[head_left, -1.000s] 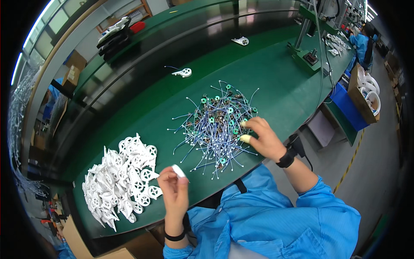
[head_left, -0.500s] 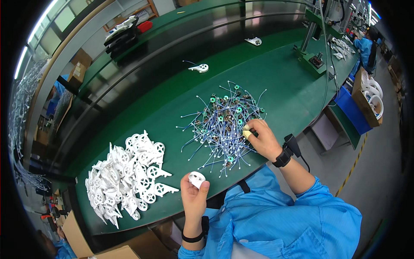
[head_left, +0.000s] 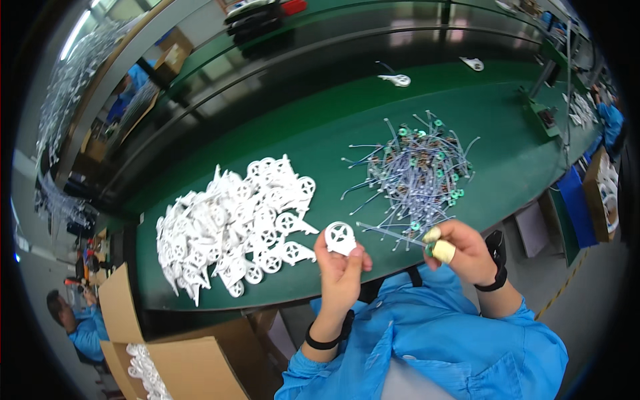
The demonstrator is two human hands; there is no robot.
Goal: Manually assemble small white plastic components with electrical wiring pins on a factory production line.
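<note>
I see my left hand (head_left: pixel 341 270) up in front of me, just over the near edge of the green counter (head_left: pixel 320 133). Its fingers are pinched on a small white wheel (head_left: pixel 341 238). The wheel has spokes like a star and it faces me.

My right hand (head_left: pixel 463 250) is beside it, a little apart. Its fingers are closed on a thin wire (head_left: pixel 390 231) that sticks out to the left, toward the wheel. The wire has a small green bit at the end in my hand. Two of those fingers wear yellow tips. There is a black band on each wrist.

Just past my right hand lies a messy wire pile (head_left: pixel 417 173) with more green bits in it. To the left of the wheel, near my left hand, lies a big pile of white parts (head_left: pixel 230 223) with wheels on them.

Far back on the counter lie two more white parts (head_left: pixel 398 80), well apart from the rest. A brown box (head_left: pixel 170 360) stands below the counter on my left, with white parts in it. Another person (head_left: pixel 73 327) in blue sits at the far left.
</note>
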